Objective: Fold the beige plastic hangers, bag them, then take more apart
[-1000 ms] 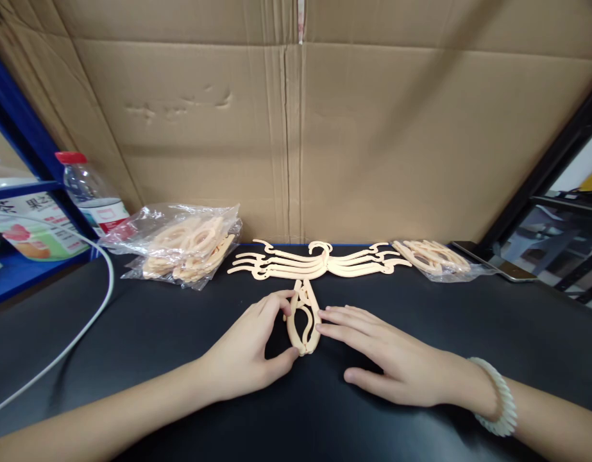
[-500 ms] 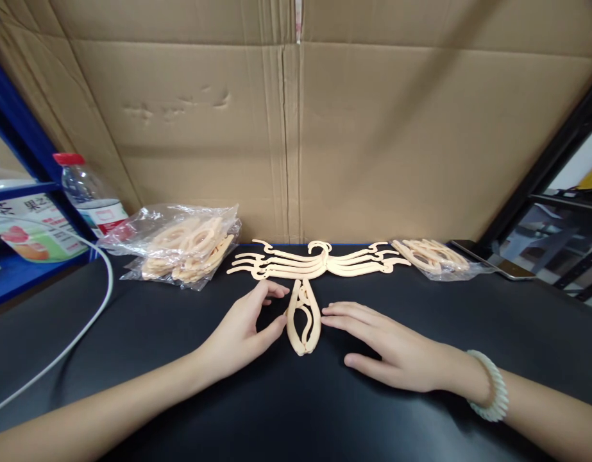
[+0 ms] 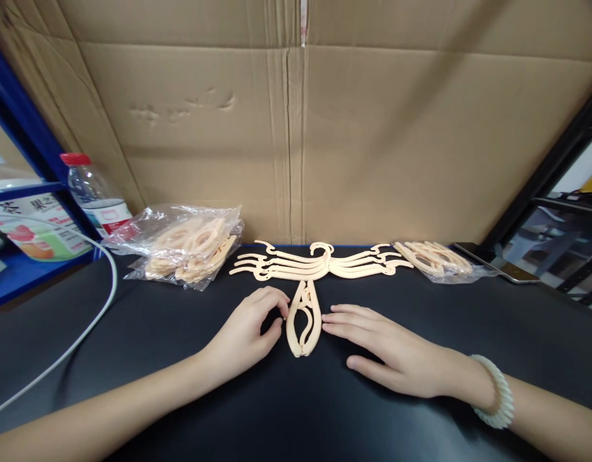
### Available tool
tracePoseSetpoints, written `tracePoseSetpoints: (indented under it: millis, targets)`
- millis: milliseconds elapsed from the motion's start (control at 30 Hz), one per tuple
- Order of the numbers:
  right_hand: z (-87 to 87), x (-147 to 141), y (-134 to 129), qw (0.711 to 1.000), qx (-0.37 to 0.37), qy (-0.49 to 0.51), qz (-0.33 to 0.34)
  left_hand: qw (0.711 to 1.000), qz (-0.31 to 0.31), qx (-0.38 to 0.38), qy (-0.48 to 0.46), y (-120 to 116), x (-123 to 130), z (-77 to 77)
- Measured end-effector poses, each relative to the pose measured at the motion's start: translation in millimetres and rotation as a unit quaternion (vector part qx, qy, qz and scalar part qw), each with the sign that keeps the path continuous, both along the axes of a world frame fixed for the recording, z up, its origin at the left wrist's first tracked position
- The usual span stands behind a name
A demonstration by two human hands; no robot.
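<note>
A folded cream plastic folding hanger [image 3: 316, 324] lies flat on the black table in front of me, its two arms closed into a pointed loop with the curved hook inside. My left hand [image 3: 252, 327] is at its left edge, thumb and curled forefinger brought together at a small tip that sticks out there. On the other side, my right hand [image 3: 389, 350] rests with fingers stretched out, fingertips at the hanger's right edge. Just behind lies a row of unfolded hangers [image 3: 296, 269], stacked closely with arms spread sideways.
Clear plastic bags with folded hangers [image 3: 194, 247] lie at the back left, and another bag of hangers [image 3: 435, 256] at the back right beside a phone-like flat object [image 3: 510, 269]. A red-capped bottle [image 3: 96, 199], a white cable [image 3: 96, 321] and a cardboard wall [image 3: 204, 147] surround the table.
My left hand's fingers have curled in and its thumb has closed toward the forefinger at the hanger's left edge. My right hand has hardly moved. The view has shifted slightly.
</note>
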State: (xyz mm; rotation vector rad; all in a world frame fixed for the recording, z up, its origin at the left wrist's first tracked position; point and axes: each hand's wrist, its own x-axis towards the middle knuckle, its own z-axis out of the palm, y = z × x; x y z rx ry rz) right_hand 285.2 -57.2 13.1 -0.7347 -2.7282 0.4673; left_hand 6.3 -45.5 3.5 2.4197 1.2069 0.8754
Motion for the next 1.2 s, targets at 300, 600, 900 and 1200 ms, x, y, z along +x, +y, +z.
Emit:
tracePoseSetpoints:
  millis: [300,600,900,1200]
  targets:
    - [1.7,-0.3,-2.6,1.0,-0.006,-0.001,-0.005,1.0,-0.001,0.003,0.006,-1.5,1.1,0.6]
    - [-5.0,20.8,28.8,0.994,0.086,0.007,-0.067,1.0,0.009,0.003,0.001,-1.5,0.6,0.1]
    - [-19.7,79.7,86.5,0.959,0.181,0.05,-0.214,1.0,0.01,0.008,-0.005,-0.5,-1.8,-2.2]
    - [-30.4,69.0,88.2,0.96,0.194,0.041,-0.196,1.0,0.006,0.007,-0.007,1.0,-2.8,-3.9]
